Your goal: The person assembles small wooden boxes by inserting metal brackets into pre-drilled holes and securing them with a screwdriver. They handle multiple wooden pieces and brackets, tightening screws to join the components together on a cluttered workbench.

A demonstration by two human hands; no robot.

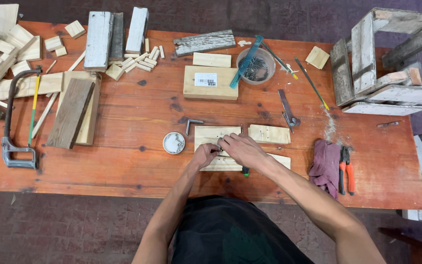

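- Head view: the pale wooden board (221, 146) lies flat on the desk (123, 127), just below the middle of the frame, and both hands meet on top of it.
- The board's long axis runs left to right across the frame, its ends pointing to the left and right edges; a second pale board (268, 133) sits just beside it to the upper right, lying the same way.
- The left hand (204, 155) rests on the board's left half with its fingers curled together, seemingly pinching something small; what it is I cannot tell.
- The right hand (242, 148) lies over the board's middle, fingers bent and pressed close toward the left hand's; whether they grip anything is hidden.
- A green-handled tool (244, 170) pokes out under the right hand toward the lower edge, mostly covered.
- As a judgement, the work is at an early to middle stage: small dark marks show on the board's upper face, yet the boards lie apart and unjoined.
- A round tin of small metal parts (174, 143) stands just left of the board, and a bent metal key (192, 124) lies near its upper left corner.
- Orange-handled pliers (346, 169) and a purplish cloth (325, 165) lie well apart to the right.
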